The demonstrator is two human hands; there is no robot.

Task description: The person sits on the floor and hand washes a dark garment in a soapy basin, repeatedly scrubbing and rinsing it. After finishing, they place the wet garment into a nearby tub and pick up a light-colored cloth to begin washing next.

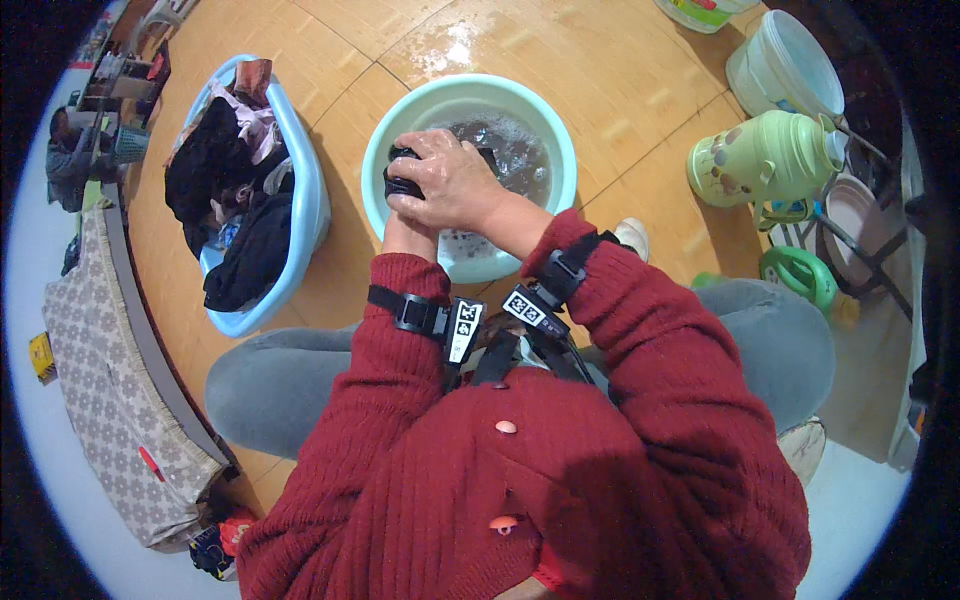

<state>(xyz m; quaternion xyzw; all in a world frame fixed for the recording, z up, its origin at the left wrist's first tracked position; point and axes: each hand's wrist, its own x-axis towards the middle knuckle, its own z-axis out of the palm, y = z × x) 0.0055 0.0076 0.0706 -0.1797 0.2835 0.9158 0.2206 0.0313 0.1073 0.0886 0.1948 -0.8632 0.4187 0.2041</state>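
Before me on the floor stands a pale green plastic basin [564, 161] with murky, sudsy water [529, 154]. A wet black cloth [403, 180] is bunched at the basin's left side, over the rim area. My right hand [450, 176] lies across it with fingers curled over the cloth. Beneath the right hand is my left hand [411, 226]; only its wrist end shows, and its fingers are hidden. Darker cloth [491, 135] shows in the water beyond my right hand.
Left of the basin, a blue plastic tub [311, 172] holds black and pink clothes [214, 161]. A green thermos flask [750, 159], a whitish bucket [780, 67] and a green plastic object [799, 277] stand at right. Water wets the tiled floor [450, 45] behind the basin.
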